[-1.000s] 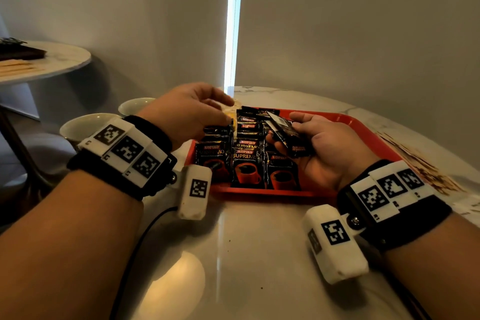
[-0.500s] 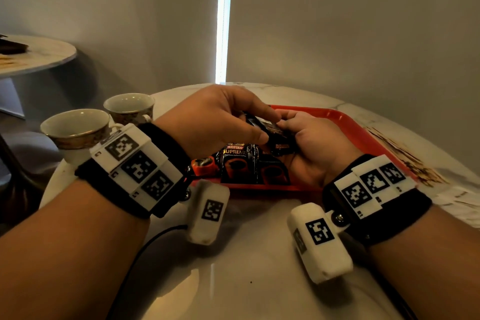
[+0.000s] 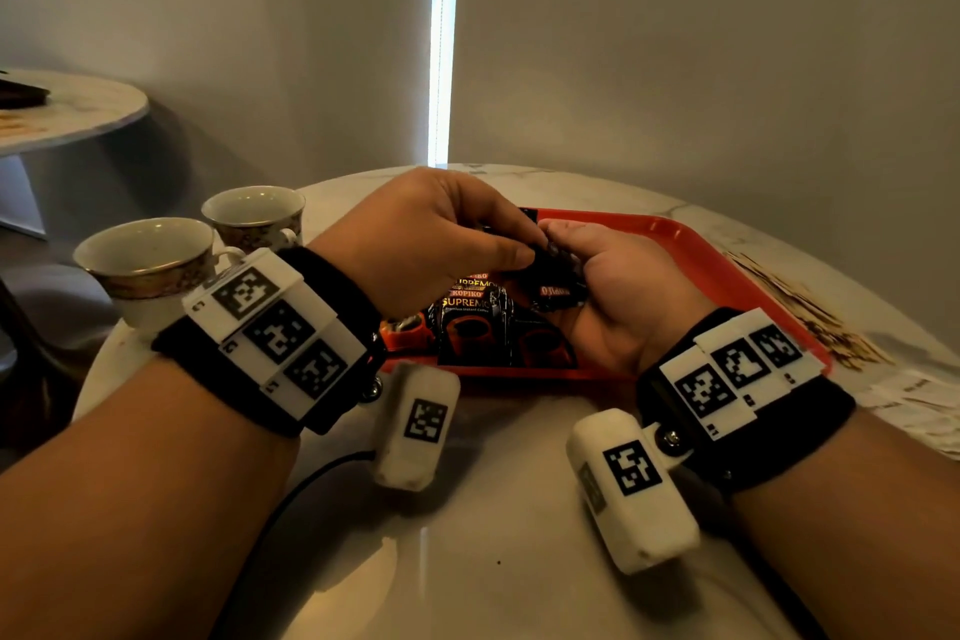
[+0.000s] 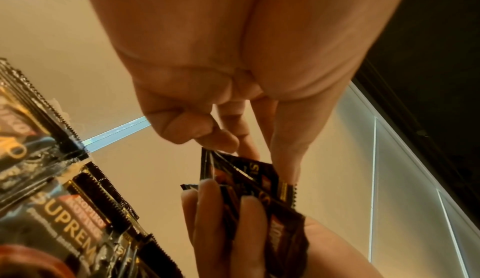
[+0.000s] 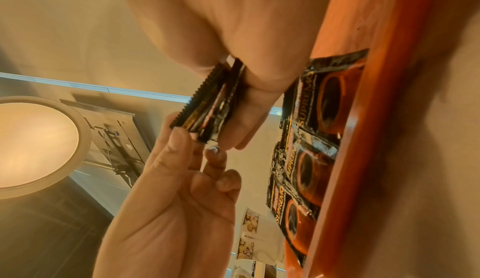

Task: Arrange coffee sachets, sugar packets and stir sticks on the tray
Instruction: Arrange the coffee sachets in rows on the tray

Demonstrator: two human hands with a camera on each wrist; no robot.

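A red tray on the marble table holds rows of black coffee sachets, also seen in the left wrist view and the right wrist view. My right hand hovers palm-up over the tray and grips a small bundle of sachets. My left hand reaches across and pinches the bundle's upper end between thumb and fingers. The right wrist view shows the bundle edge-on between both hands. Wooden stir sticks lie on the table right of the tray.
Two patterned teacups stand at the table's left edge. Pale paper packets lie at the far right. A second round table stands further left. A cable runs under my left wrist.
My left hand left the tray's left side and came across to the bundle in my right hand, which it now pinches. My right hand stayed over the tray.
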